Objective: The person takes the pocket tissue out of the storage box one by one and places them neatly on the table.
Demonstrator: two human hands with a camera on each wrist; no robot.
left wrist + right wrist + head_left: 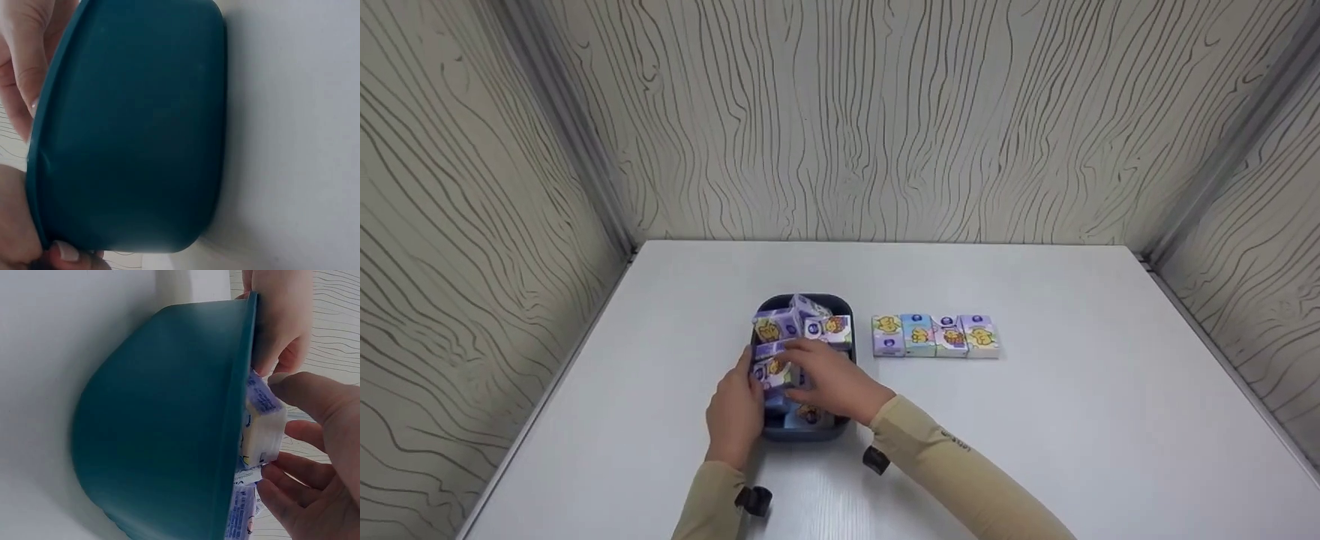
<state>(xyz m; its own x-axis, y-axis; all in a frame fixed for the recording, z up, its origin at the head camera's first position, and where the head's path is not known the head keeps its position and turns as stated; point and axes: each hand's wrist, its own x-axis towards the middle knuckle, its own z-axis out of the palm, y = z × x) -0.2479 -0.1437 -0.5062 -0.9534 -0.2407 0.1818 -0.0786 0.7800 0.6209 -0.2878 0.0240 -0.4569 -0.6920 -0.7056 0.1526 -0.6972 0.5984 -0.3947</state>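
A dark teal plastic bin (808, 435) holds several small cartoon-printed tissue packets, purple, white and blue. My left hand (735, 411) grips the bin's left rim, fingers outside and thumb reaching over the edge. Inside the bin my right hand (834, 381) pinches a tissue packet (772, 373) between thumb and fingers, near the left wall. The right wrist view shows that tissue packet (265, 433) tilted at the rim, close to the left thumb. The bin's outer wall (135, 129) fills much of the left wrist view and hides the contents there.
To the right of the bin, several tissue packets (935, 336) lie side by side in a row on the white table (1072, 420). Wood-grain-patterned panels (847, 120) enclose the table at the back and both sides.
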